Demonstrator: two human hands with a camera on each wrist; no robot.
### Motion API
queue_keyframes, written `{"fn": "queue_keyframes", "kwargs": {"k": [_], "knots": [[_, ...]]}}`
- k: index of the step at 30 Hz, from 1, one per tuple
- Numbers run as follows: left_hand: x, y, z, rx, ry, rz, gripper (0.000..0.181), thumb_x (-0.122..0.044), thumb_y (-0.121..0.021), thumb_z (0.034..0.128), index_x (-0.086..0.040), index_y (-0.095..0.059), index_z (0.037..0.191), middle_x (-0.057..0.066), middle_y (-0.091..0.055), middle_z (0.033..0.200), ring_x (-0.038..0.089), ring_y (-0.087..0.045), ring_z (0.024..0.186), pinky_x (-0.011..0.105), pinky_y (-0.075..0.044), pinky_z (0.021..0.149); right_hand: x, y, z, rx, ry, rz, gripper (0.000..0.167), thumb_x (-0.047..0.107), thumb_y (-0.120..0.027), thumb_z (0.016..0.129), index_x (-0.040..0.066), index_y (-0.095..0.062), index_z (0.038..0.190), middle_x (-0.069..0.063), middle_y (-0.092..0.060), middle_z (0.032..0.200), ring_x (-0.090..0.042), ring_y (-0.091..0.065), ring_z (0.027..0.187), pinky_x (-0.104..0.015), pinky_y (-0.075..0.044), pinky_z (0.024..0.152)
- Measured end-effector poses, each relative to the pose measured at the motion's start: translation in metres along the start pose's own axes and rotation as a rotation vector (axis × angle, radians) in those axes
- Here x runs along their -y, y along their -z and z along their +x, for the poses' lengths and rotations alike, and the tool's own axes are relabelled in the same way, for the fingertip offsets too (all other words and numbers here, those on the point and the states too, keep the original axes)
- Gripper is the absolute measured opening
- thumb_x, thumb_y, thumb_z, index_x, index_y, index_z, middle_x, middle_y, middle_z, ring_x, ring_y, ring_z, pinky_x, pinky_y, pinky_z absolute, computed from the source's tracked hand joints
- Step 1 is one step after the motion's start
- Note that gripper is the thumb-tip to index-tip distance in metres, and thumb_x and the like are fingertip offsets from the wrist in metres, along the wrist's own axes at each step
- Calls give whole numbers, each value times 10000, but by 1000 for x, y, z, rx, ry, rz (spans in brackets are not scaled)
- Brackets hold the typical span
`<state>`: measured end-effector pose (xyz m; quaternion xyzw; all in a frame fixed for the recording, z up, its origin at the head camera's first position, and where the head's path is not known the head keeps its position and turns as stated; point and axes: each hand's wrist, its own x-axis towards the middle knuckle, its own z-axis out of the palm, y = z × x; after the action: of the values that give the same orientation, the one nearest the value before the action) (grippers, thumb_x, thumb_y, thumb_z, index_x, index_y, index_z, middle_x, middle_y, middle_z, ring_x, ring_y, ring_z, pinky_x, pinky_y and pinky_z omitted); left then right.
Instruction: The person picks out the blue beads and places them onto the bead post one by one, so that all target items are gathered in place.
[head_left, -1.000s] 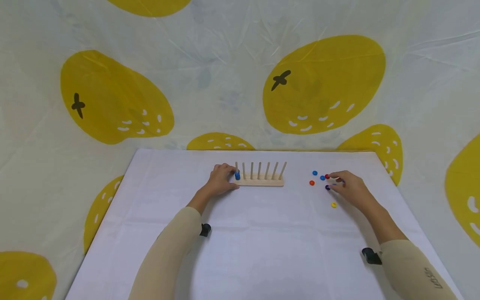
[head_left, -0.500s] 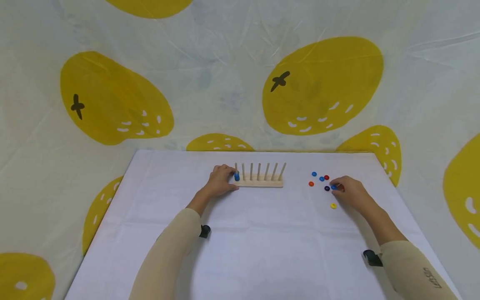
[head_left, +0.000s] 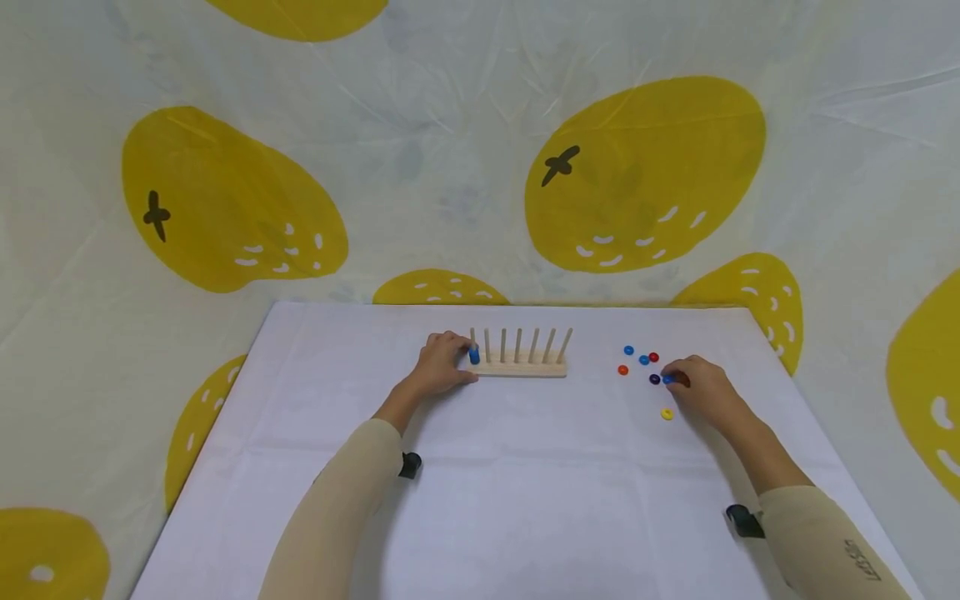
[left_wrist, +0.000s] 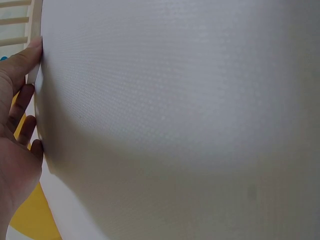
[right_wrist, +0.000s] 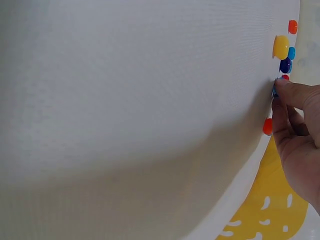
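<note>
The fingers of the right hand (head_left: 703,393), in the head view, are nearly closed, pinching a small blue bead (head_left: 668,379) at the right of the surface (head_left: 517,500). A dark purple bead (head_left: 655,379) lies just beside it; two other blue beads (head_left: 644,360), a red bead (head_left: 654,357), an orange bead (head_left: 623,370) and a yellow bead (head_left: 667,414) lie near. The left hand (head_left: 437,367), partly spread, grips the left end of a wooden peg rack (head_left: 521,371), whose leftmost peg carries a blue stack (head_left: 474,356).

In the left wrist view, the thumb lies along the rack's edge.

In the right wrist view, thumb and fingertip nip the bead; an orange-red bead (right_wrist: 268,127) shows just beside the fingers.
</note>
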<state>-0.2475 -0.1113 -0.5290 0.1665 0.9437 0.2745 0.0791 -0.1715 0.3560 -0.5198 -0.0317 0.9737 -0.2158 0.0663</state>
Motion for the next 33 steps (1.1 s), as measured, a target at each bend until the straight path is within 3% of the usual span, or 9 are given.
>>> {"fn": "queue_keyframes", "kwargs": {"k": [17,30,33], "knots": [[0,-1,0,2,11,7,564,-300,-880,834,-141,-666,1332,76,-612,1340,335,-426,1376,509,-351,1168,-3,3,-2,4,-12,44,314,115,-712,970,-13,-670,1253,-229,-636,1159,-339,-577,1006,-565,-527,954],[1,-1,0,2,10,20,569,-304,-882,831,-137,-664,1329,82,-611,1337,331,-437,1357,495,-362,1159,15,31,-1,-79,64,37,292,90,-697,979,-10,-667,1251,-219,-672,1148,-339,-585,1001,-565,-543,933],[1,-2,1,6,15,19,568,-307,-878,836,-144,-660,1335,75,-605,1348,322,-432,1363,494,-360,1163,23,40,0,-79,78,52,307,98,-694,984,5,-656,1274,-198,-676,1142,-316,-603,972,-485,-593,871]]}}
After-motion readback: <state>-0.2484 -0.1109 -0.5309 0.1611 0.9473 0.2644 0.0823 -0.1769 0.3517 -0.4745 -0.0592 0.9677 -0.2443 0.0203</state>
